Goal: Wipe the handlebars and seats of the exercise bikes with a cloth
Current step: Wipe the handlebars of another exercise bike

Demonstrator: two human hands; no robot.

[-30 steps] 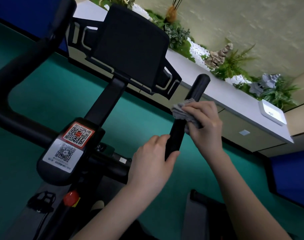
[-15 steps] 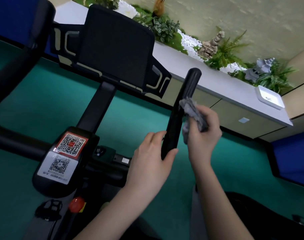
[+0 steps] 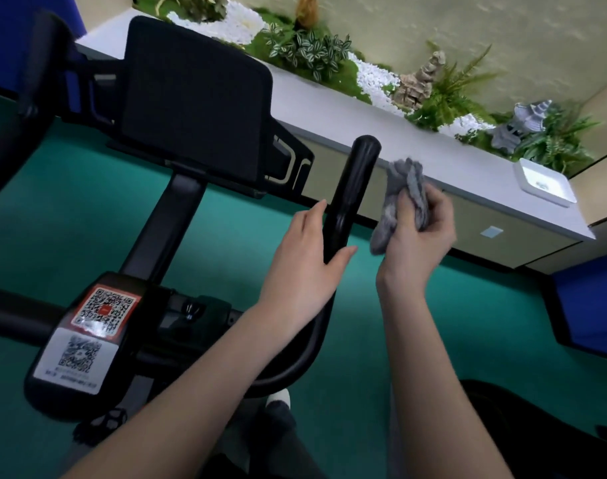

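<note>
Head view: at the lower left sit the bike's QR labels (image 3: pixel 101 311), with the dark screen (image 3: pixel 191 108) above them. Right of centre, the upright end of the bar (image 3: pixel 350 195) rises toward the pale surface (image 3: pixel 433 146) behind.

My left hand (image 3: pixel 305 257) holds that bar low down, fingers up its left side and thumb across the front. The grip is loose, steadying more than squeezing, and my forearm comes up from the bottom of the frame.

Just right of the bar, and apart from it, my right hand (image 3: pixel 419 229) grips the cloth (image 3: pixel 404 198), bunched in curled fingers. Grey folds stick out above and below the fist. The wrist is upright and the palm is turned toward me.

I judge that I'm on the bar-wiping step, with the cloth off the bar between strokes. The next move calls for pressing the cloth back around the bar and running it along its length. My left hand then needs to shift so the part under it gets wiped too.

A white tray (image 3: pixel 544 183) sits at the far right of the surface.
</note>
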